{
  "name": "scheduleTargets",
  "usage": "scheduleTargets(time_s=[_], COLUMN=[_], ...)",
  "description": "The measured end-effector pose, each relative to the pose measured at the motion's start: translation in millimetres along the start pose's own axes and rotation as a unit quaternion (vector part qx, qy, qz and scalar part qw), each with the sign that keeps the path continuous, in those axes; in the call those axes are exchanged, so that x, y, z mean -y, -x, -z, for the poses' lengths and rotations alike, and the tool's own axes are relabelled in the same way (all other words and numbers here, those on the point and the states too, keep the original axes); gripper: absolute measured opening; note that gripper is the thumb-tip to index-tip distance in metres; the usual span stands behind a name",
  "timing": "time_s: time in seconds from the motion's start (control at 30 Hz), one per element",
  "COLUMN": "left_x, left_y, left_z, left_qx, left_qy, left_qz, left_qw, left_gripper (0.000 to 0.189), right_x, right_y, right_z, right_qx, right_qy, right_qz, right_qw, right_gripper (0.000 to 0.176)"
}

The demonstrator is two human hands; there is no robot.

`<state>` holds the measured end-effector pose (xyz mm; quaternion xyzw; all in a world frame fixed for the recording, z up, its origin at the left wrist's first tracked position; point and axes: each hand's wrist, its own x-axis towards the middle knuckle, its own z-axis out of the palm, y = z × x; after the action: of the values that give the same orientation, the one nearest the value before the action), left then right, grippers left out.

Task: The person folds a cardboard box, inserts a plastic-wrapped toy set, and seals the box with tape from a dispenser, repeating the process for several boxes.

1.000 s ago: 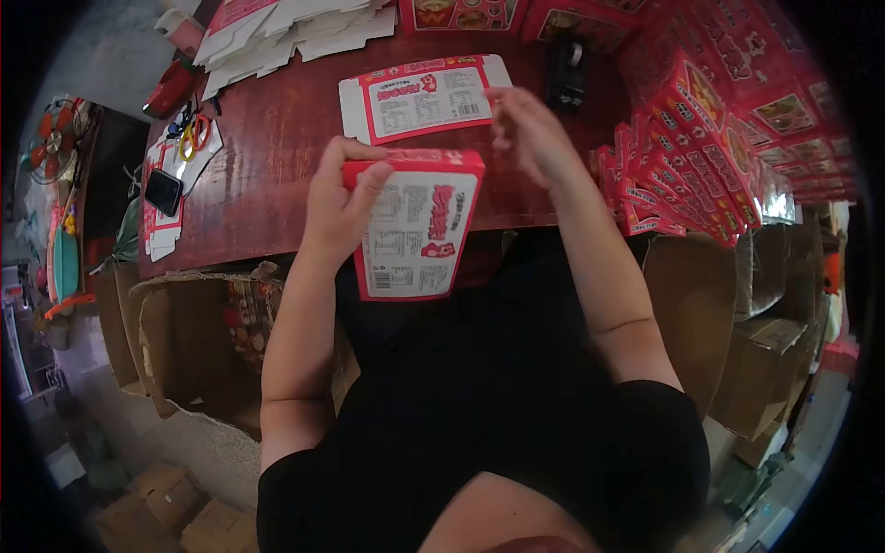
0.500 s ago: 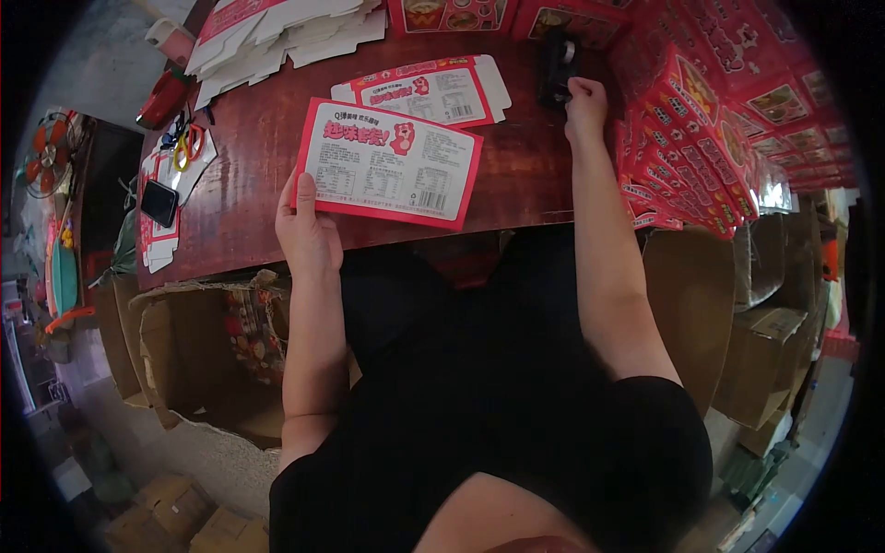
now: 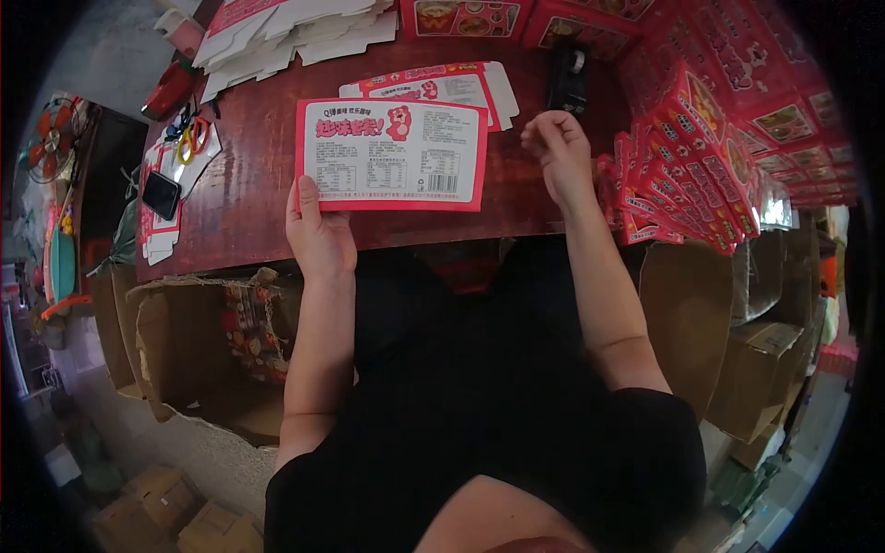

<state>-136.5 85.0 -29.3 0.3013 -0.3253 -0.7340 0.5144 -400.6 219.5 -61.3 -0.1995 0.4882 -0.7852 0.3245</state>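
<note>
My left hand (image 3: 320, 230) grips the lower left corner of a red and white printed carton (image 3: 395, 155), thumb on top. The carton's text panel and barcode face up, and it is held above the table. Behind it lies a second printed carton (image 3: 498, 97) with a white flap sticking out, partly covered. To the right, my right hand (image 3: 559, 152) is raised over the table with its fingertips pinched together; whatever is between them is too small to make out. Just beyond that hand stands a black tape dispenser (image 3: 569, 81), not touched.
Flat cartons (image 3: 300, 37) are piled at the back left. Filled red boxes (image 3: 687, 157) lean in stacks on the right. Scissors (image 3: 194, 140) and a phone (image 3: 161, 195) lie on the left. Open cardboard boxes (image 3: 212, 350) stand below the table's front edge (image 3: 415, 241).
My right hand has left the tape dispenser and come nearer and left, towards the carton. The held carton has turned to lie level, its right end swinging up.
</note>
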Motion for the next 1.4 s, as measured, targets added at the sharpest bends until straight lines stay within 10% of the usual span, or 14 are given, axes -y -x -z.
scheduleTargets(time_s=[0.23, 0.53, 0.73, 0.87, 0.93, 1.07, 1.17, 1.27, 1.4], left_x=[2.5, 1.8, 4.7, 10.5, 8.6, 15.2, 22.8, 25.9, 19.1], left_y=[0.0, 3.4, 6.3, 10.9, 12.5, 40.3, 49.1, 54.2, 74.3], left_z=[2.0, -3.1, -4.1, -5.2, -6.5, -42.7, -68.6, -90.4, -100.0], left_qx=[-0.010, -0.004, -0.040, -0.045, -0.039, 0.057, 0.240, 0.361, 0.350], left_qy=[0.009, 0.025, 0.041, 0.061, 0.062, -0.050, -0.311, -0.403, -0.412], left_qz=[0.005, 0.014, 0.067, 0.094, 0.084, -0.202, -0.574, -0.600, -0.584], left_qw=[1.000, 1.000, 0.996, 0.993, 0.994, 0.976, 0.719, 0.589, 0.606], left_gripper=[0.037, 0.037, 0.037, 0.038, 0.038, 0.034, 0.029, 0.036, 0.038], right_x=[48.0, 40.6, 19.1, 2.3, 4.4, 29.9, 51.0, 82.0, 155.7], right_y=[42.3, 45.6, 38.6, 41.2, 42.6, 62.1, 83.4, 85.3, 78.7], right_z=[-46.7, -56.7, -53.0, -30.5, -44.0, -71.3, -87.6, -79.1, -38.3], right_qx=[0.210, 0.141, 0.072, 0.266, 0.110, 0.069, 0.223, 0.063, -0.138], right_qy=[0.173, 0.371, 0.040, -0.299, -0.125, -0.002, -0.100, -0.047, 0.124], right_qz=[-0.001, 0.056, -0.163, -0.224, -0.100, 0.153, 0.068, 0.035, 0.205], right_qw=[0.962, 0.916, 0.983, 0.889, 0.981, 0.986, 0.967, 0.996, 0.961], right_gripper=[0.035, 0.043, 0.042, 0.033, 0.034, 0.070, 0.097, 0.077, 0.053])
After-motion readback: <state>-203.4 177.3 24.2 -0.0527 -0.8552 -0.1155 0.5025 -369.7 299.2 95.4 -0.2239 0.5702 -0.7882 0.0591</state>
